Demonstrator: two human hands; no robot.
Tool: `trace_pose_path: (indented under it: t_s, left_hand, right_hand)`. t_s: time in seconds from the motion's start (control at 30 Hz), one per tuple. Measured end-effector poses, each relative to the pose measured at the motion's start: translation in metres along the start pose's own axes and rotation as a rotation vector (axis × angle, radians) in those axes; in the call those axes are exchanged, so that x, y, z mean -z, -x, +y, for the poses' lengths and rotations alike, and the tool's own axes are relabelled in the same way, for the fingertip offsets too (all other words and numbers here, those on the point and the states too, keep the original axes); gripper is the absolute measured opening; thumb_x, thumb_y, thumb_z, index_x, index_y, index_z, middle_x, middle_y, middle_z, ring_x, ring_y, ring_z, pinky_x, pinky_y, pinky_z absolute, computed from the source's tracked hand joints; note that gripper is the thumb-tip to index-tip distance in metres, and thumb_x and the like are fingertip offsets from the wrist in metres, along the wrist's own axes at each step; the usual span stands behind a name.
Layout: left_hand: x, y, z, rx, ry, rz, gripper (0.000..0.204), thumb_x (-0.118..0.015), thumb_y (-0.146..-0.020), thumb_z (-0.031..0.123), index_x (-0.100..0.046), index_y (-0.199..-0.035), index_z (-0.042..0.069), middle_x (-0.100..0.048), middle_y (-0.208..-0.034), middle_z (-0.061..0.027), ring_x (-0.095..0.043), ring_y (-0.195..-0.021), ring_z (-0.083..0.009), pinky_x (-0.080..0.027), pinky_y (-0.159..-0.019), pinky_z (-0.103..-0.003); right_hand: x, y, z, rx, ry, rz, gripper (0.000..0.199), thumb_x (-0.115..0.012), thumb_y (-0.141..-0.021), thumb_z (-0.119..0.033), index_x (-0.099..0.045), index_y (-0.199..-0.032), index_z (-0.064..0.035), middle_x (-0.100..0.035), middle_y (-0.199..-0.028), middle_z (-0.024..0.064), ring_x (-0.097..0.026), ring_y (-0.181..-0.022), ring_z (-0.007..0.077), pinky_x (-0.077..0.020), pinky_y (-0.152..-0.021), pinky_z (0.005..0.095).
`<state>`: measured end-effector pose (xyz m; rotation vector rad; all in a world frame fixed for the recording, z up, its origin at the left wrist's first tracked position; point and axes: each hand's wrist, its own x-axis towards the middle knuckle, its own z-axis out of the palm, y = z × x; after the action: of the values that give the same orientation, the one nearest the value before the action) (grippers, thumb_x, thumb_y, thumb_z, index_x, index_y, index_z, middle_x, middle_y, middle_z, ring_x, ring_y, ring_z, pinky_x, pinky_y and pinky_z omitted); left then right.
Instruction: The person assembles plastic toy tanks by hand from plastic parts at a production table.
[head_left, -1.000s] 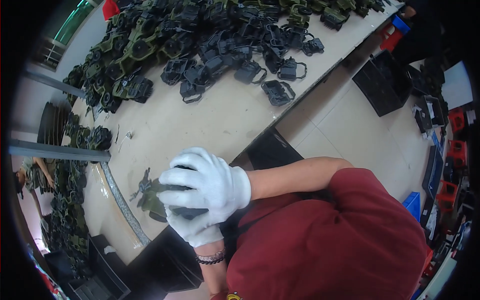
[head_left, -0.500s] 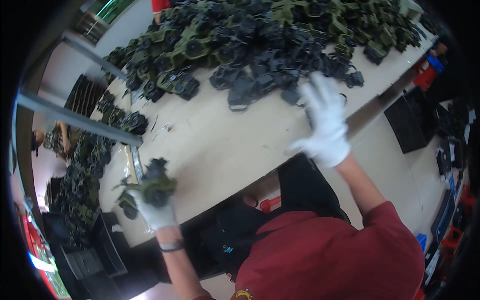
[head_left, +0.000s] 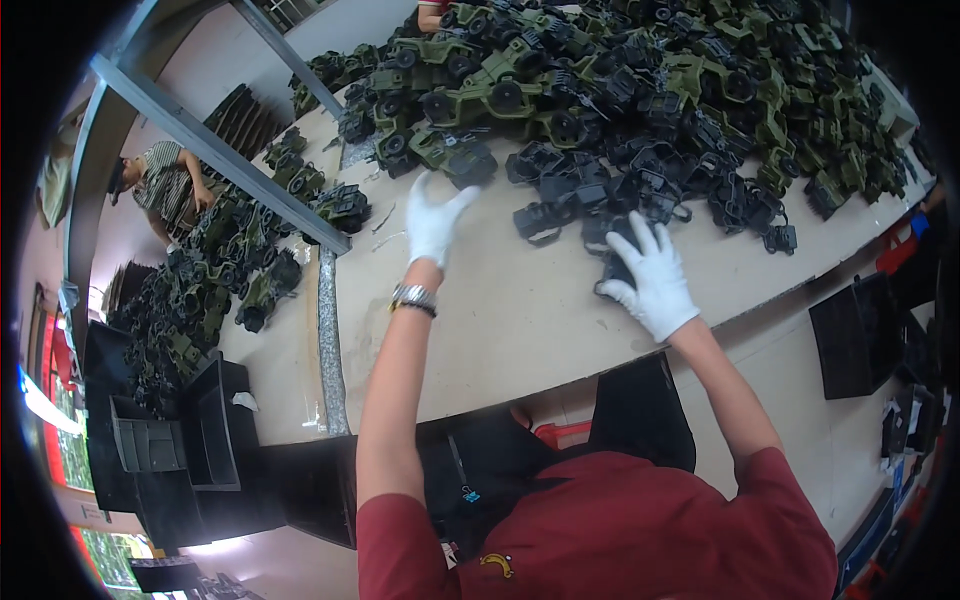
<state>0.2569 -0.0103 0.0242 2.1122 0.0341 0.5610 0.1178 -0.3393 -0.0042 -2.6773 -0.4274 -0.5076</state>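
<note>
— White-gloved, both of them? What's the right hand (head_left: pixel 655 285) doing?
— Fingers spread, pressing down on a black plastic part (head_left: pixel 612 262) at the near edge of the pile of black parts (head_left: pixel 620 190) on the counter (head_left: pixel 500 320).
— And the left hand (head_left: pixel 432 222)?
— Open and empty, fingers splayed, reaching toward a green toy vehicle (head_left: pixel 455 155).

White gloves covered both hands — left (head_left: pixel 432 222), right (head_left: pixel 655 283); toy parts (head_left: pixel 640 200) were black, vehicles (head_left: pixel 470 90) olive-green, desk (head_left: pixel 520 320) tan.
</note>
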Motion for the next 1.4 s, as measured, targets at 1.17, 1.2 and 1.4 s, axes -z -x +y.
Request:
trace_pose_path:
  t_s: [1.17,1.2,1.4]
  left_hand:
    - [0.191,0.206,0.010,0.467,0.272,0.387,0.038,-0.069,-0.089,0.009,-0.055,-0.123,-0.001,-0.060,-0.117,-0.0164,-0.063,-0.106,-0.0236,-0.052,-0.091,-0.034]
    - [0.180,0.223,0.025,0.547,0.398,0.310,0.034,-0.068,-0.091,0.012,-0.055,-0.119,-0.001,-0.060,-0.114,-0.0170,-0.063,-0.107,-0.0274,-0.053,-0.091,-0.036]
    - [0.145,0.247,0.001,0.925,1.289,0.150,0.036,-0.053,-0.098,0.007,-0.042,-0.126,-0.013,-0.052,-0.127,-0.0253,-0.052,-0.126,-0.0472,-0.045,-0.109,-0.055]
  right_hand:
    - [0.015,0.002,-0.104,0.316,-0.085,-0.083,0.051,-0.065,-0.071,-0.004,-0.064,-0.120,-0.0172,-0.051,-0.143,0.0113,-0.050,-0.121,0.0401,-0.0470,-0.097,0.0459]
    - [0.022,-0.006,-0.103,0.467,0.016,-0.127,0.054,-0.066,-0.072,-0.003,-0.063,-0.124,-0.0189,-0.047,-0.147,0.0107,-0.048,-0.126,0.0412,-0.0459,-0.100,0.0463]
    - [0.001,-0.046,-0.075,0.688,-0.099,-0.782,0.061,-0.070,-0.075,-0.008,-0.059,-0.134,-0.0203,-0.043,-0.150,0.0106,-0.047,-0.129,0.0378,-0.0459,-0.103,0.0445]
